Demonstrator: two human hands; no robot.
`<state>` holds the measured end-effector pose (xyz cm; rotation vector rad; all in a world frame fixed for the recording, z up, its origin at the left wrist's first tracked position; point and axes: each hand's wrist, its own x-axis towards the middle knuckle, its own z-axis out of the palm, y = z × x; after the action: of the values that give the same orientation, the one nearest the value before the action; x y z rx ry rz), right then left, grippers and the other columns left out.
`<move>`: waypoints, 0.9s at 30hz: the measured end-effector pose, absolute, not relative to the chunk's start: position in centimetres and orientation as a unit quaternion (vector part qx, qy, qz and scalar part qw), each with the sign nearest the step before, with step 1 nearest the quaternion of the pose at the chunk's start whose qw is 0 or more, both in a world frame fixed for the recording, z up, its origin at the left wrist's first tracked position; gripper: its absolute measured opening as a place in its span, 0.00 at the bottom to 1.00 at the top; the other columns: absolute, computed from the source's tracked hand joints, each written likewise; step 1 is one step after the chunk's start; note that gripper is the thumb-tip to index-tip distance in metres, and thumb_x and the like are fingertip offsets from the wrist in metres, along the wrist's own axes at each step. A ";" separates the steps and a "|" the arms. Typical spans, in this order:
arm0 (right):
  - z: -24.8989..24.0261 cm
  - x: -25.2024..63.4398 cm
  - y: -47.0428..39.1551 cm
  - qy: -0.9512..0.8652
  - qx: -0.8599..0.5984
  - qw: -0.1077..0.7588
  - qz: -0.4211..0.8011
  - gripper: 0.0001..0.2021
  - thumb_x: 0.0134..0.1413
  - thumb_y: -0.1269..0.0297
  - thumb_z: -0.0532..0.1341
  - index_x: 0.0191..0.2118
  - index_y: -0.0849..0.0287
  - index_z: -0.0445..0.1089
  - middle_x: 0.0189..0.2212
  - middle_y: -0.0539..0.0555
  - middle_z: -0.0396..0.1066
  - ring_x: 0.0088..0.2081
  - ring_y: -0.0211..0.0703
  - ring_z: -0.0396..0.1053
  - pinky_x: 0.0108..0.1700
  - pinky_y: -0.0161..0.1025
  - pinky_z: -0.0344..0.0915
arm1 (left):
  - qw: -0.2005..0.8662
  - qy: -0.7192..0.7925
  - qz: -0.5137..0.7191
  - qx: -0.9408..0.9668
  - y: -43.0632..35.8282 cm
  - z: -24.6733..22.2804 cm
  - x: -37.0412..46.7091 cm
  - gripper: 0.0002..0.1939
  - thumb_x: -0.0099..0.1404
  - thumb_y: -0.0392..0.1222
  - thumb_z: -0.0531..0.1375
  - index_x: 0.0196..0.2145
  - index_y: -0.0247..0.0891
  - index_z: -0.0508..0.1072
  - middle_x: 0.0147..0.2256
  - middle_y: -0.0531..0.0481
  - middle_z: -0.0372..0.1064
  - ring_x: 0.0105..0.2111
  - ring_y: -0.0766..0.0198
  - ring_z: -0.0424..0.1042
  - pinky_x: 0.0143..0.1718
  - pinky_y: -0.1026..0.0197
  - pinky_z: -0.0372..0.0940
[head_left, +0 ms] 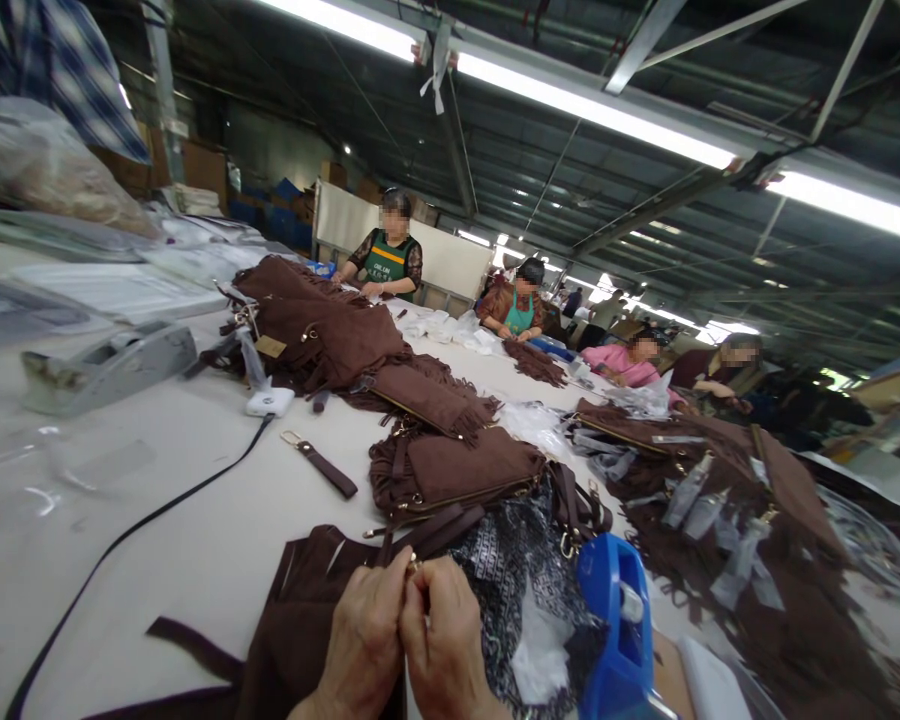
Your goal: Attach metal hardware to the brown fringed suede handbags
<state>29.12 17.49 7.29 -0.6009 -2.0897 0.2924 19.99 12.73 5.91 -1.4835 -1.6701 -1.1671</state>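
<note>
My left hand and my right hand meet at the bottom centre, both with curled fingers. A small gold-coloured metal piece shows between their fingertips; its exact kind is too small to tell. Under and left of the hands lies a dark brown bag, with a strap reaching out to the left. Just beyond them rests a brown fringed bag with a zipper. A wrist strap with a gold clasp lies apart on the table. Patterned black-and-white plastic spreads beside my right hand.
A blue tape dispenser stands at right front. Brown fringed bags pile up at the back and right. A grey tape dispenser and a white device with a black cord sit left. Co-workers work along the table.
</note>
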 end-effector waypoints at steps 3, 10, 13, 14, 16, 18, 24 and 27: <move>6.7 29.7 16.8 -0.842 -0.258 0.414 0.228 0.08 0.58 0.69 0.50 0.28 0.56 0.60 0.24 0.48 0.61 0.27 0.35 0.59 0.31 0.34 0.55 | 0.295 -0.636 -0.436 -0.564 12.8 6.0 19.8 0.15 0.69 0.36 0.41 0.40 0.28 0.66 0.25 0.46 0.73 0.23 0.67 0.71 0.28 0.65 0.66; 8.2 29.6 16.9 -0.731 -0.348 0.381 0.445 0.11 0.55 0.57 0.51 0.26 0.57 0.58 0.23 0.47 0.60 0.26 0.35 0.58 0.31 0.33 0.57 | 0.334 -0.641 -0.389 -0.570 13.0 5.6 20.5 0.11 0.67 0.31 0.47 0.41 0.23 0.66 0.20 0.52 0.66 0.20 0.67 0.66 0.25 0.61 0.60; 8.6 29.6 17.9 -0.672 -0.398 0.391 0.487 0.13 0.51 0.54 0.53 0.25 0.57 0.58 0.22 0.46 0.58 0.26 0.35 0.57 0.30 0.34 0.56 | 0.335 -0.644 -0.363 -0.584 13.1 5.5 20.7 0.11 0.66 0.29 0.47 0.41 0.23 0.66 0.21 0.51 0.66 0.20 0.65 0.65 0.26 0.60 0.59; 8.5 29.7 18.1 -0.648 -0.414 0.395 0.502 0.13 0.51 0.53 0.53 0.25 0.57 0.57 0.22 0.46 0.57 0.25 0.35 0.56 0.29 0.34 0.56 | 0.333 -0.645 -0.355 -0.589 13.1 5.5 20.8 0.11 0.65 0.29 0.47 0.40 0.24 0.67 0.21 0.51 0.66 0.20 0.65 0.65 0.26 0.60 0.58; 8.1 29.9 18.4 -0.639 -0.430 0.393 0.502 0.13 0.51 0.52 0.52 0.25 0.57 0.57 0.21 0.46 0.57 0.25 0.35 0.56 0.28 0.34 0.55 | 0.325 -0.649 -0.344 -0.596 13.2 5.4 20.9 0.12 0.65 0.27 0.46 0.39 0.27 0.68 0.21 0.52 0.66 0.20 0.64 0.65 0.25 0.59 0.57; 7.9 29.9 18.3 -0.704 -0.405 0.390 0.434 0.12 0.52 0.54 0.51 0.25 0.57 0.58 0.22 0.47 0.58 0.26 0.36 0.57 0.31 0.35 0.55 | 0.312 -0.654 -0.341 -0.599 13.3 5.4 21.1 0.13 0.64 0.27 0.45 0.34 0.30 0.68 0.20 0.52 0.65 0.20 0.63 0.64 0.25 0.59 0.56; 9.4 31.0 20.0 -0.725 -0.420 0.396 0.375 0.13 0.53 0.54 0.50 0.25 0.57 0.59 0.21 0.47 0.58 0.25 0.36 0.56 0.30 0.35 0.54 | 0.243 -0.683 -0.377 -0.577 13.2 5.5 20.9 0.15 0.65 0.31 0.45 0.28 0.38 0.69 0.18 0.54 0.66 0.19 0.62 0.65 0.23 0.59 0.57; 9.1 32.7 20.6 -0.705 -0.448 0.370 0.406 0.14 0.50 0.51 0.53 0.25 0.57 0.59 0.20 0.45 0.55 0.24 0.35 0.54 0.28 0.34 0.53 | 0.214 -0.702 -0.423 -0.531 12.9 5.4 20.1 0.15 0.67 0.38 0.45 0.32 0.36 0.71 0.22 0.52 0.71 0.20 0.64 0.67 0.24 0.61 0.61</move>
<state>32.75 20.56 9.14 -1.1492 -1.8093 1.0411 20.08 12.93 5.35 -1.4738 -1.9475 -1.1737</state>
